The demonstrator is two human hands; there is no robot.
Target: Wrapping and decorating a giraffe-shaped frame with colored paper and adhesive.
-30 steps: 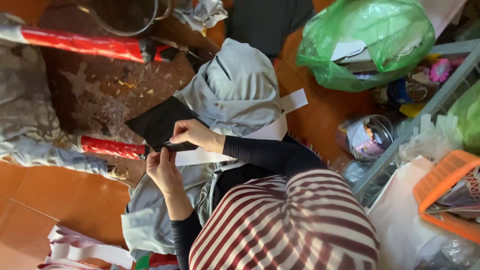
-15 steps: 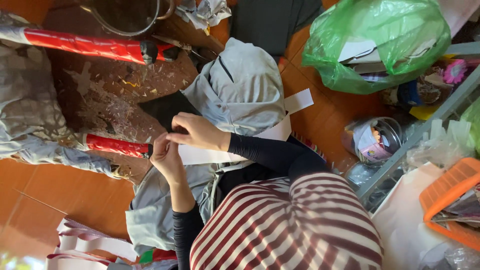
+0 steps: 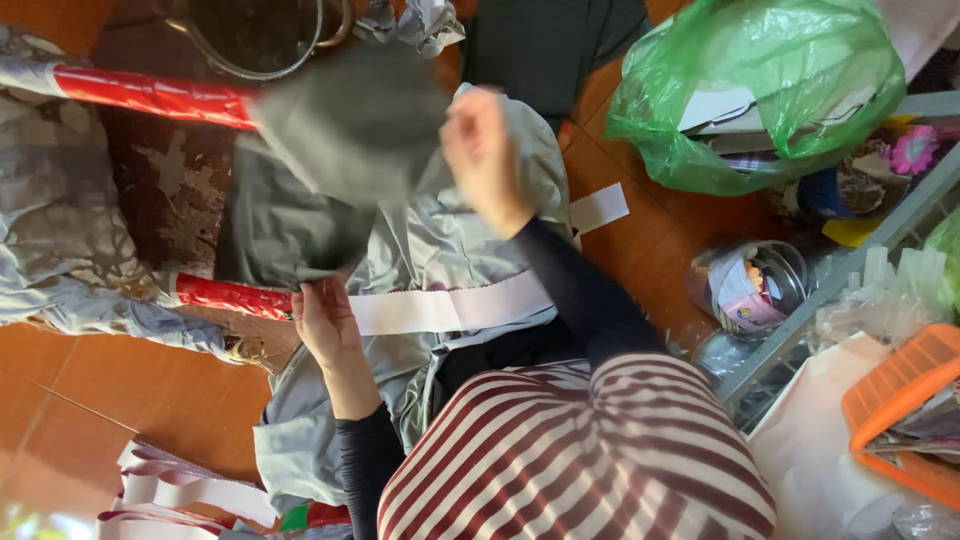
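My left hand point(image 3: 325, 322) pinches the lower edge of a dark grey piece of cloth point(image 3: 300, 190), just above a red-wrapped bar point(image 3: 228, 296). My right hand point(image 3: 482, 150) is raised and blurred, gripping the cloth's upper corner, so the cloth hangs spread between both hands. Under them a pale blue-grey garment point(image 3: 480, 235) lies across my lap. A long white strip with a zigzag end point(image 3: 450, 306) runs over it. My striped shirt point(image 3: 580, 460) fills the bottom of the view.
A second red-wrapped bar point(image 3: 150, 92) and a metal bowl point(image 3: 250, 30) lie at the top left. A green plastic bag point(image 3: 760, 90), a round tin point(image 3: 750, 285) and an orange basket point(image 3: 900, 400) crowd the right. Crumpled grey cloth point(image 3: 50, 230) lies left on the orange floor.
The dark cloth was a small folded piece held between both hands close together. My right hand has swung up and away, and the cloth has opened out wide.
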